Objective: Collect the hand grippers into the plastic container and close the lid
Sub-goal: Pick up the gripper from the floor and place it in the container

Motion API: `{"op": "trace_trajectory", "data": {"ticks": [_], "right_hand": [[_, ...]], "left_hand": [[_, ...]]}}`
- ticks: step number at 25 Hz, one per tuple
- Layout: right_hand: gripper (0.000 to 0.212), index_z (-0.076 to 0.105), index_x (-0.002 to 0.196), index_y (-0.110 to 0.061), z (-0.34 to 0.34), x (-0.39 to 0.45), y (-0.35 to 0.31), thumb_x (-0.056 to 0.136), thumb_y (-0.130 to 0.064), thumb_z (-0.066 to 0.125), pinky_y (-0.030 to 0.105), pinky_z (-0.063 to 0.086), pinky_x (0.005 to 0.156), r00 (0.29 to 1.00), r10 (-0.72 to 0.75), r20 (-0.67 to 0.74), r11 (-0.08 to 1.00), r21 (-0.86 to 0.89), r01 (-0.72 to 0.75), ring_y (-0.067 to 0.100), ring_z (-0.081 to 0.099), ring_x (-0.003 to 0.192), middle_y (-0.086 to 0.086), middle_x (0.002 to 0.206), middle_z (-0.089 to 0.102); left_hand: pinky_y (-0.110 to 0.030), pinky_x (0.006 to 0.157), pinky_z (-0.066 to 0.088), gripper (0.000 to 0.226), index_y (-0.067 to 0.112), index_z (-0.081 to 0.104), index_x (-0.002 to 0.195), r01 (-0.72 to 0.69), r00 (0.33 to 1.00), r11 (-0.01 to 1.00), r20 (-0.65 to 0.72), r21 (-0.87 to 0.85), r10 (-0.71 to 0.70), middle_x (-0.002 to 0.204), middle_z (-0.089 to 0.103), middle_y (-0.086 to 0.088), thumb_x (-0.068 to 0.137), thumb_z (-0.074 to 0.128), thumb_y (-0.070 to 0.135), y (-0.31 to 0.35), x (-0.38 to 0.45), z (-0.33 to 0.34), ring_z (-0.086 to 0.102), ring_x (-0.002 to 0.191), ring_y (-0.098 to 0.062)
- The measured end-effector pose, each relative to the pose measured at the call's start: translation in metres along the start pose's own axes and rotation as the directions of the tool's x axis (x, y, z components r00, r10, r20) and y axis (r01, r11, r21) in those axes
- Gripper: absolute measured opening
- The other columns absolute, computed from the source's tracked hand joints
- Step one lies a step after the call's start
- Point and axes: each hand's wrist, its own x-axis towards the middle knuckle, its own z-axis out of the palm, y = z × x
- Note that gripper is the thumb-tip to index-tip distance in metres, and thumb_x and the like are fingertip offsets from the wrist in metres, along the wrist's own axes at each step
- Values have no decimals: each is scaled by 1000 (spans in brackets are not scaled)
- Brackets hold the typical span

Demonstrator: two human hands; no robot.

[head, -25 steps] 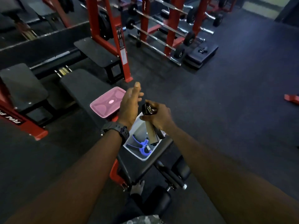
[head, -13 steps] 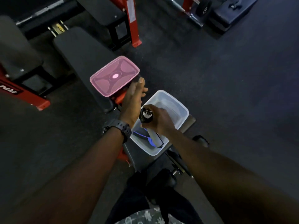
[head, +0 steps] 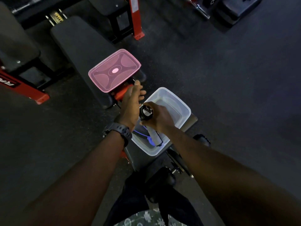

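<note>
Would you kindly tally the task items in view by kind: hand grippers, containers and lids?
Hand grippers: 2, a black one held in the right hand and a blue one in the container.
Clear plastic containers: 1
Pink lids: 1
Total: 4

A dark padded bench (head: pixel 78 51) runs from the upper left toward the middle, over a dark speckled floor (head: pixel 228 88). Beside it stand red steel frames: an upright (head: pixel 136 17) at top centre and a foot (head: pixel 31 93) at the left edge with white lettering. A barbell end (head: pixel 202 11) and a black step (head: pixel 236 8) lie at the upper right. A black watch (head: pixel 119 131) circles a wrist. Dark trousers (head: pixel 135 198) and a patterned shirt (head: pixel 143 219) show at the bottom.
</note>
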Motion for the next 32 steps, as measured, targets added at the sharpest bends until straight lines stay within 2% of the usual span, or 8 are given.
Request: {"op": "trace_trajectory", "data": {"ticks": [4,7,10,13,18,23,28,32], "right_hand": [[76,57,130,-25,-7,3,2,62,-31,91,38,49,97,996,42,-82,994,100,-34,22,62,115,2,121,69],[71,59,125,-25,-14,3,2,62,-38,90,28,46,93,975,70,-209,983,181,-31,15,61,108,0,115,68],[67,59,118,-22,-25,-1,6,61,-38,91,24,47,86,955,124,-268,958,282,-45,12,62,100,-6,108,67],[60,59,109,-23,-42,-7,19,60,-35,92,15,45,73,950,201,-239,942,312,-121,8,65,87,-8,95,67],[54,67,108,-17,-57,-22,43,64,-39,89,21,42,70,978,205,-31,978,-39,-207,11,61,89,0,104,71],[69,56,115,-15,-13,-28,42,60,-45,87,39,44,87,972,203,121,879,-460,-127,31,61,106,9,109,67],[65,64,105,-21,52,-28,43,64,-69,75,41,28,80,971,193,143,630,-776,-11,24,54,95,2,101,66],[60,65,98,-18,70,-25,53,67,-69,74,38,25,74,969,202,140,597,-802,-9,22,43,77,2,83,57]], "left_hand": [[-40,89,49,22,25,62,103,90,985,991,-155,97,-74,96,65,3,83,54,32,-42,-15,-3,61,94,-21],[-38,80,51,30,12,64,111,176,972,946,105,274,-211,98,69,-13,82,67,12,-80,-32,-3,64,86,-23],[-41,83,54,25,-1,70,104,3,966,820,210,572,-151,97,75,-23,83,76,13,-92,-23,-4,71,91,-34],[-34,72,49,20,11,72,102,-207,967,623,254,755,14,93,76,-16,83,73,16,-77,1,-12,71,90,-35],[-46,89,50,43,9,69,124,-574,803,323,594,752,43,110,65,-24,83,67,24,-65,26,-14,63,103,-42],[-43,93,50,41,23,64,130,-774,632,-192,716,604,-296,125,62,-10,90,56,22,-74,39,-23,62,115,-35],[-40,82,54,27,12,70,115,-736,671,-436,643,518,-369,117,70,-12,93,56,11,-93,39,-14,68,109,-35],[-40,80,51,26,10,69,114,-706,702,-465,612,533,-365,118,70,-12,93,56,6,-106,46,-12,67,113,-34]]}}
